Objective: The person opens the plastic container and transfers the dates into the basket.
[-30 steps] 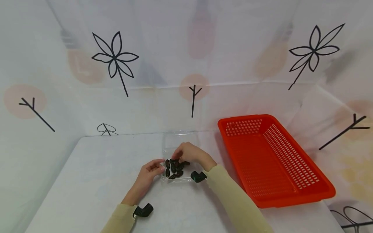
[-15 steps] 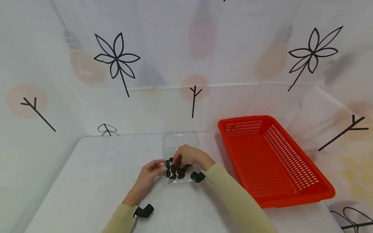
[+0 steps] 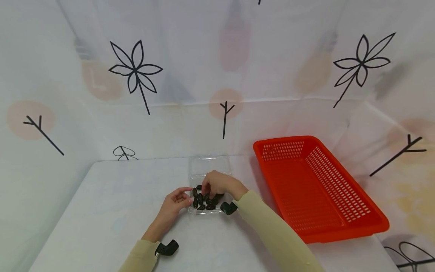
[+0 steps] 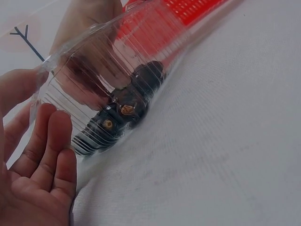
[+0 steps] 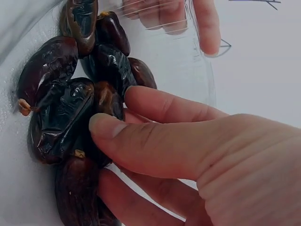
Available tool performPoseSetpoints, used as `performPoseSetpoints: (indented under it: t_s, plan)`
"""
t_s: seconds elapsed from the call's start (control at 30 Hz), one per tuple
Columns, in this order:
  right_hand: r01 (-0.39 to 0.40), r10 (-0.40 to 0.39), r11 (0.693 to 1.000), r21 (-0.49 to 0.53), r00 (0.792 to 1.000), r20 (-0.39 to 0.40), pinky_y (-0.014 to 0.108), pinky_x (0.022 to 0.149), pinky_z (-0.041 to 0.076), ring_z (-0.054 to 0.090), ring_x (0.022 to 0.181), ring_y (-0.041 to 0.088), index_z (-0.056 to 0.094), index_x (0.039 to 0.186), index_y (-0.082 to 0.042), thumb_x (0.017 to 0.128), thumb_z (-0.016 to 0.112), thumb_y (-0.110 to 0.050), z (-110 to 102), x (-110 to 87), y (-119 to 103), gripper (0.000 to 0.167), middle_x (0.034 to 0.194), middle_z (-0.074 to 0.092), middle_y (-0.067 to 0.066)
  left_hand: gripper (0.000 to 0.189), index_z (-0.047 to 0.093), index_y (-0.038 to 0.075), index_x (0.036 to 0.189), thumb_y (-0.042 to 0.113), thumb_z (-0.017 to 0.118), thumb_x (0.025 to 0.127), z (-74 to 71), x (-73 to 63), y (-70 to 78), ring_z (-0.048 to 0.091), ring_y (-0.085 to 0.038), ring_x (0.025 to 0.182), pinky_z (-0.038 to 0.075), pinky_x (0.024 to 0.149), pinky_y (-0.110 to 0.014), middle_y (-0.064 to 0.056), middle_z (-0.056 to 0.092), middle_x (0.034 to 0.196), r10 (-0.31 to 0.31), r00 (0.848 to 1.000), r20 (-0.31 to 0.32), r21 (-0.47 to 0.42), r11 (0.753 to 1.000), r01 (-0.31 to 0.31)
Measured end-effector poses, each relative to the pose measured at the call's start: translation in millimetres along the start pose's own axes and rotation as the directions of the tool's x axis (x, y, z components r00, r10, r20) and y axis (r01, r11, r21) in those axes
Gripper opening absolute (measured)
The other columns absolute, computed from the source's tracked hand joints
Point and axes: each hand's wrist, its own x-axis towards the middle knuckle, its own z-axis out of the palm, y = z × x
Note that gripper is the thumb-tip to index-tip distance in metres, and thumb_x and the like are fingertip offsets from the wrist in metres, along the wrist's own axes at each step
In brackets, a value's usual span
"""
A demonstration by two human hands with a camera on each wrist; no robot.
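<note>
Several dark brown dates (image 5: 61,117) lie in a hinged clear plastic box (image 3: 208,212), its lid raised on the far side in the head view. My right hand (image 3: 217,183) reaches down into the box. In the right wrist view its thumb and index finger pinch a small brown date (image 5: 109,96) among the others, while further fingers touch neighbouring dates. My left hand (image 3: 175,204) rests against the left wall of the box, touching the rim with relaxed fingers, as the left wrist view also shows. Parts of the dates are hidden under the right hand.
A large red plastic basket (image 3: 319,189) with slotted walls stands right of the box. The table (image 3: 119,211) is covered in white cloth. A patterned white curtain (image 3: 190,75) hangs behind it. Each wrist carries a small black camera (image 3: 167,247).
My right hand has moved slightly towards the near side of the box, and some dates beneath its fingers have shifted. The left hand has stayed at the box's left side.
</note>
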Motion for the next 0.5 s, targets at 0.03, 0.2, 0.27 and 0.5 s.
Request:
performPoseSetpoints:
  t_s: [0.03,0.2,0.27,0.5]
  plan:
    - [-0.002,0.002,1.0,0.002,1.0,0.002,0.025,0.074,0.05,0.059,0.076,0.007,0.077,0.086,-0.016,0.077,0.081,0.005,-0.1,-0.3,-0.3,0.024,0.08,0.066,-0.009,0.043,0.059,-0.007,0.127,0.003,0.074,0.088,0.0,0.1,-0.1,0.056,-0.01,0.074,0.046,0.071,-0.023,-0.004,0.06,0.086,0.0,1.0,-0.001,0.001,1.0,0.0]
    - [-0.018,0.018,1.0,0.017,1.0,0.015,0.025,0.076,0.05,0.06,0.08,0.007,0.077,0.09,-0.016,0.08,0.078,0.005,-2.4,-3.0,-0.7,0.024,0.085,0.067,-0.008,0.041,0.06,-0.005,0.126,0.004,0.074,0.089,0.1,1.2,-0.5,0.056,-0.01,0.074,0.046,0.07,-0.023,-0.004,0.06,0.086,0.012,1.0,0.006,-0.002,1.0,-0.012]
    - [-0.015,0.015,1.0,0.021,1.0,0.02,0.025,0.077,0.05,0.061,0.082,0.007,0.077,0.093,-0.016,0.08,0.077,0.006,-4.0,-3.9,-0.9,0.025,0.087,0.067,-0.009,0.041,0.06,-0.005,0.126,0.005,0.073,0.089,0.2,1.7,-1.0,0.056,-0.01,0.074,0.047,0.07,-0.023,-0.003,0.06,0.087,0.016,1.0,0.011,-0.003,1.0,-0.016]
    - [0.037,-0.037,0.991,0.127,0.999,0.004,0.025,0.075,0.052,0.064,0.088,0.009,0.079,0.097,-0.015,0.083,0.072,0.01,-10.1,-5.8,-2.2,0.029,0.093,0.07,-0.007,0.041,0.06,-0.005,0.127,0.006,0.073,0.09,-0.6,0.7,-1.1,0.056,-0.01,0.074,0.047,0.07,-0.024,-0.004,0.06,0.087,0.003,1.0,0.006,0.007,1.0,-0.003]
